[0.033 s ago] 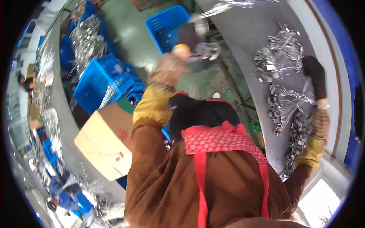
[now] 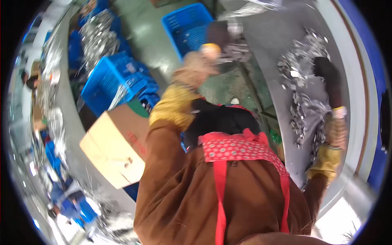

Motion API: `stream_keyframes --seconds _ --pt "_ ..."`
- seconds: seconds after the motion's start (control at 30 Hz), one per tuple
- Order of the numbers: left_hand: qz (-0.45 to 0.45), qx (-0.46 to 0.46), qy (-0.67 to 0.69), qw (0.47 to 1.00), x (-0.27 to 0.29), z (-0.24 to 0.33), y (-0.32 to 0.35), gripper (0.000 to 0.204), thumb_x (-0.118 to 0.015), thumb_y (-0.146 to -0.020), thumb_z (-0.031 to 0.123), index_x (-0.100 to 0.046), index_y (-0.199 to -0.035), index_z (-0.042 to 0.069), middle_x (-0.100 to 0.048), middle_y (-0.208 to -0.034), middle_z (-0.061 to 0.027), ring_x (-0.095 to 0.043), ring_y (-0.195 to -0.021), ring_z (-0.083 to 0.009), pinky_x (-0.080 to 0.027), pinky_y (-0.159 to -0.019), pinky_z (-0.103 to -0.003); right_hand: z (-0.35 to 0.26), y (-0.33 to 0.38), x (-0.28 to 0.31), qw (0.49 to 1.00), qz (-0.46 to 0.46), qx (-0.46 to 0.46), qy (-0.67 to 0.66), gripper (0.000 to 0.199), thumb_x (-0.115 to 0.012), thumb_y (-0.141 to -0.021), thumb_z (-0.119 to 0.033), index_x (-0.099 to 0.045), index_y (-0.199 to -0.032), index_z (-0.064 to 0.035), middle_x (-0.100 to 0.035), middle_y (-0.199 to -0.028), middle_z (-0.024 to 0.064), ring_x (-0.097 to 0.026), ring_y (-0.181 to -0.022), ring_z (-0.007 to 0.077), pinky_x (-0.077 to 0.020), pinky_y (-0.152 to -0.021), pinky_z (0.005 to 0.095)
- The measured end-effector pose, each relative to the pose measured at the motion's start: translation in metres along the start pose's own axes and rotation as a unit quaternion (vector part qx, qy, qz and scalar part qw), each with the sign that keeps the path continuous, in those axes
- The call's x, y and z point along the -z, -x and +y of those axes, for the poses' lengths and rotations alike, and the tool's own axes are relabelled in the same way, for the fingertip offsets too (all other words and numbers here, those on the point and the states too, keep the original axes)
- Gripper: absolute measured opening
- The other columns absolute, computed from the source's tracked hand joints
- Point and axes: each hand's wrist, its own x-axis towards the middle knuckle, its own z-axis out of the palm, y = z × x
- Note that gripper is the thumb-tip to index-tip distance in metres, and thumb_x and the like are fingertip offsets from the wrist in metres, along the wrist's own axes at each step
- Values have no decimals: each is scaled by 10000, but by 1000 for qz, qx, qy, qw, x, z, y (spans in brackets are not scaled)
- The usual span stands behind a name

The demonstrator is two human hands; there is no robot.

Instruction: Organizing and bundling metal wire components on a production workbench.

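My left hand (image 2: 217, 33), in a dark glove with an orange band at the wrist, is stretched forward over the table's left edge. Blurred silvery strips with small metal pieces (image 2: 239, 52) hang at its fingers and appear held. On the right, my right hand (image 2: 327, 75), also dark-gloved, lies along the outer side of a heap of silvery wire-like strips and small metal pieces (image 2: 300, 61). Motion blur hides its fingers. A clear, shiny bunch of strips (image 2: 312, 107) lies beside its wrist.
The grey table (image 2: 281, 134) runs along my right, against a white ledge (image 2: 349, 49). A blue basket (image 2: 173, 34) stands on the floor ahead. To the left are another blue crate (image 2: 102, 79), a cardboard box (image 2: 112, 149) and silvery heaps (image 2: 100, 36). People work at the far left.
My left hand has moved slightly right, toward the table, with the silvery strips. My right hand has shifted slightly left over the heap. The whole view has also shifted a little.
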Motion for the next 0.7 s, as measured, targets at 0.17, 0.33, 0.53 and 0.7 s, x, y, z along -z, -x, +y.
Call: stream_keyframes --seconds 0.17,0.33,0.53,0.7 --pt "320 -23 -107 941 -116 60 -81 179 -662 -777 275 -717 -882 141 -699 -806 -122 -684 -793 -287 -528 -703 -412 -174 -37 -155 920 265 191 216 208 -573 -907 -172 -644 -1100 -143 -652 -976 101 -658 -845 281 -533 -702 382" --pt "249 3 -88 964 -109 66 -68 263 -648 -815 352 -757 -924 139 -707 -942 -115 -655 -890 -316 -505 -784 -438 -215 -23 -138 953 126 57 -270 108 -595 -935 -162 -635 -929 -62 -559 -737 19 -593 -666 161 -524 -652 323" --pt "313 -40 -23 949 -70 6 -27 265 -621 -790 190 -724 -1019 104 -693 -932 -149 -667 -851 -345 -526 -776 -450 -246 -18 -68 832 -260 -153 -467 359 -504 -1031 -347 -492 -756 -116 -422 -646 -38 -511 -573 87 -536 -676 304" --pt "128 6 -114 985 -90 26 -98 344 -639 -844 304 -707 -1085 69 -676 -1065 -143 -636 -1073 -309 -495 -934 -433 -281 -13 -81 903 71 141 -401 232 -538 -967 -262 -613 -991 -44 -569 -838 36 -612 -787 188 -501 -748 372"
